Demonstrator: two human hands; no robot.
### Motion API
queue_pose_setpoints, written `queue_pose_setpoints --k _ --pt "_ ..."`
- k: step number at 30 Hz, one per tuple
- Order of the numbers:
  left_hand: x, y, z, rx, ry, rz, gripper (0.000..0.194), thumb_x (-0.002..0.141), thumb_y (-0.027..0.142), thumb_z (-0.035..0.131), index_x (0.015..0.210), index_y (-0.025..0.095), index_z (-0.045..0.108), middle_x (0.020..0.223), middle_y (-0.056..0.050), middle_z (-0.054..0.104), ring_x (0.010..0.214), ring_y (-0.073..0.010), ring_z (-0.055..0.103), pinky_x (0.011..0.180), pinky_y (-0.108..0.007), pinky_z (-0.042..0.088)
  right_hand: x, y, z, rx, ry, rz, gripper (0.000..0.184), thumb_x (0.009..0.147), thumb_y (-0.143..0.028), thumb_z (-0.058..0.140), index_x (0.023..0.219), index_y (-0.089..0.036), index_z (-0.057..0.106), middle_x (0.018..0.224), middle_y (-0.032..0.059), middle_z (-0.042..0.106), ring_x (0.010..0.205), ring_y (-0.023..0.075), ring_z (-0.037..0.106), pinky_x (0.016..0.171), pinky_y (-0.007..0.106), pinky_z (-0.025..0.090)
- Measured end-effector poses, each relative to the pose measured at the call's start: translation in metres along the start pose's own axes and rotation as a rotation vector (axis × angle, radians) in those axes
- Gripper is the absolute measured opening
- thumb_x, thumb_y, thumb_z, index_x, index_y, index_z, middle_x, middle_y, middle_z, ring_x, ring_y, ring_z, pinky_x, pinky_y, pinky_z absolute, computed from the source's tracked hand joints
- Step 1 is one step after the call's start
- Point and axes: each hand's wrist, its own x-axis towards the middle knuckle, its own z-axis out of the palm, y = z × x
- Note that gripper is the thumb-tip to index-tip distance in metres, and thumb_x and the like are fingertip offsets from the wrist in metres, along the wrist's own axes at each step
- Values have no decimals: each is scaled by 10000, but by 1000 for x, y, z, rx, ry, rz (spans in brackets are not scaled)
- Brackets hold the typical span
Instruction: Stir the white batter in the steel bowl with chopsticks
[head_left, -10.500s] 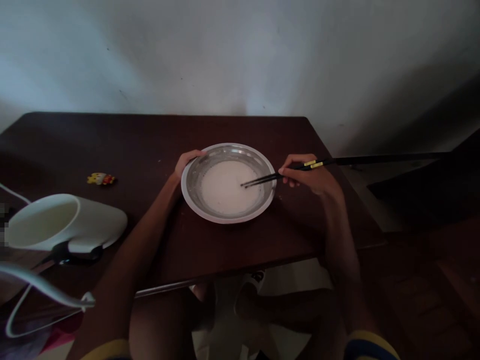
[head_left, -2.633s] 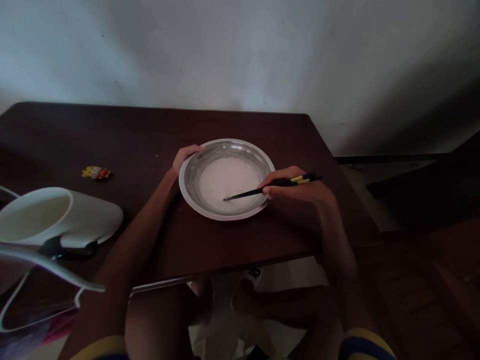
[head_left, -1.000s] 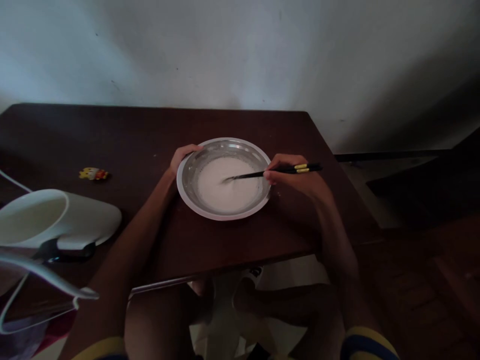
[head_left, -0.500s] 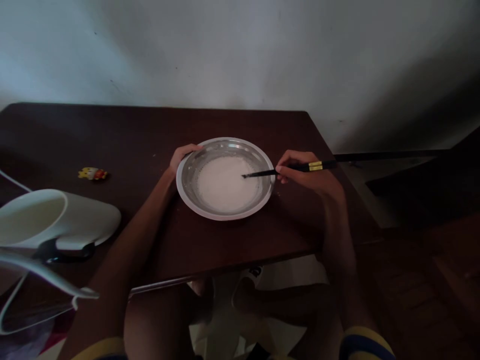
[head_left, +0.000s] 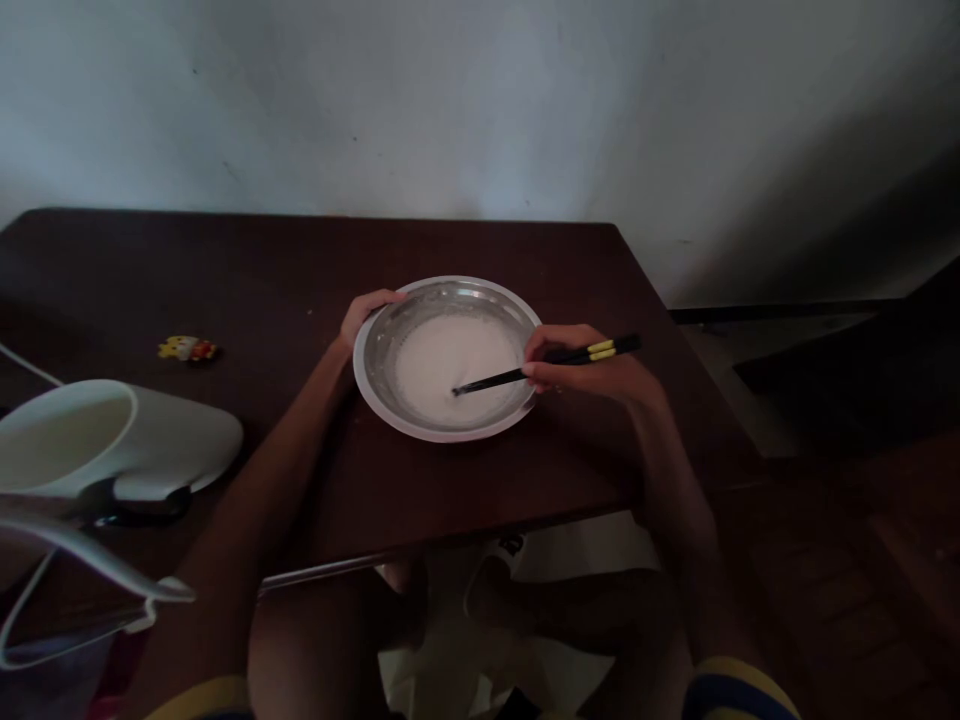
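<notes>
A shiny metal bowl point(head_left: 448, 436) sits on the dark brown table, with a pale, whitish liquid point(head_left: 435, 360) in it and small bubbles round the liquid's edge. My left hand point(head_left: 367, 312) grips the bowl's left rim, its thumb over the edge and the other fingers mostly hidden behind the wall. Black chopsticks point(head_left: 491, 381) with yellow bands are pinched in my right hand point(head_left: 574, 362) at the bowl's right side. Their tips dip into the liquid, near the middle and toward me. The right hand overlaps the bowl's right rim in the view; whether it touches cannot be told.
On the left of the table point(head_left: 465, 490) lies a white kettle-like container point(head_left: 180, 430) with a black part and a white cord. Behind it is a small yellow and red toy figure point(head_left: 187, 348). A pale wall point(head_left: 420, 110) stands behind the table. My legs are under its front edge.
My right hand has moved left and slightly toward me, carrying the chopstick tips from the liquid's right side to its nearer middle. The left hand and the bowl stay put.
</notes>
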Motion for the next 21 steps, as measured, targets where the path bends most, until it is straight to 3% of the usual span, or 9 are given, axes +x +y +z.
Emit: queue_pose_setpoints --k 2,6,12,17,21 --pt "3 -2 -4 15 -20 29 369 980 284 602 652 183 737 546 -25 695 509 -159 573 588 -279 498 4 2 3 -32 30 -23 188 892 -372 793 870 -203 715 756 11 737 697 157 696 620 267 537" --pt "8 -5 -9 36 -50 41 313 949 319 632 682 202 749 575 -21 720 541 -175 604 616 -296 520 4 6 -5 -69 249 -38 234 894 -422 801 876 -196 743 747 20 736 719 172 715 671 291 574" --pt "4 -3 -4 28 -23 22 340 966 288 603 684 181 761 566 -33 717 549 -186 613 659 -313 555 4 1 4 -11 31 -11 357 865 -541 843 817 -205 730 728 15 741 658 153 685 577 265 534" --pt "5 -2 -4 31 -36 33 332 966 297 604 706 177 772 553 -35 707 590 -209 656 690 -317 579 5 6 -2 -48 266 -70 389 857 -553 855 774 -208 694 722 7 723 690 152 677 650 284 551" --pt "6 -3 -4 57 -1 54 281 943 279 627 711 180 751 546 -15 690 544 -178 612 660 -301 565 1 0 0 12 46 -7 418 838 -569 868 763 -201 685 680 7 707 639 151 659 590 277 508"
